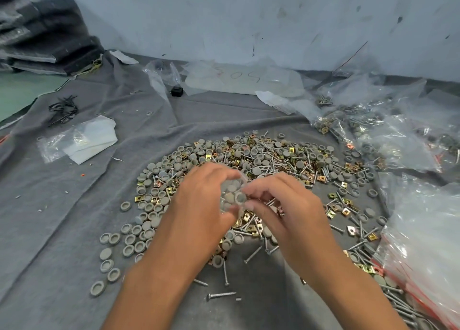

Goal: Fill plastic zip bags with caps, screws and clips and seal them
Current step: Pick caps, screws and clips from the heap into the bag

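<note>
Pinching the little zip bag (232, 195) of caps between my left hand (199, 200) and right hand (283, 205) above the pile (249, 160) on the grey cloth (74, 205), I'd judge it light, floppy and slippery, best held at its top edge.

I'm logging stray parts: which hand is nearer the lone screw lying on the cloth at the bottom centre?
Left. The left hand and its forearm sit just above-left of the screw; the right hand is farther, up and right.
</note>
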Demonstrator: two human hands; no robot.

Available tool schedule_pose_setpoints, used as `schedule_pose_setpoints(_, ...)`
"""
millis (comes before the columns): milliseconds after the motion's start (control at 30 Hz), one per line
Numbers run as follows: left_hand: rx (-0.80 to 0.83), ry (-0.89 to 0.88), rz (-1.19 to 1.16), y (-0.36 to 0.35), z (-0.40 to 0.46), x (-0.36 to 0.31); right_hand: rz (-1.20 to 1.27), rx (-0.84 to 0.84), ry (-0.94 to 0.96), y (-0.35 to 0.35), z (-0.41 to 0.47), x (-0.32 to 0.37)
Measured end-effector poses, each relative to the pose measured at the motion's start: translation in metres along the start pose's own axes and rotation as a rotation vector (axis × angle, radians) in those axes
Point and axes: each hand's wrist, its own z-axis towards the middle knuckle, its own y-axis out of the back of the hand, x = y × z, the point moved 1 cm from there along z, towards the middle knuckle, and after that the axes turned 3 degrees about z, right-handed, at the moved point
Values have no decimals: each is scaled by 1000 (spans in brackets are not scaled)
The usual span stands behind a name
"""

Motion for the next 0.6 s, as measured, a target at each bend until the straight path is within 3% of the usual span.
schedule_pose_setpoints(600, -1, 10, -112, -11, -3, -10, -101, -32, 56, 3, -1, 3)
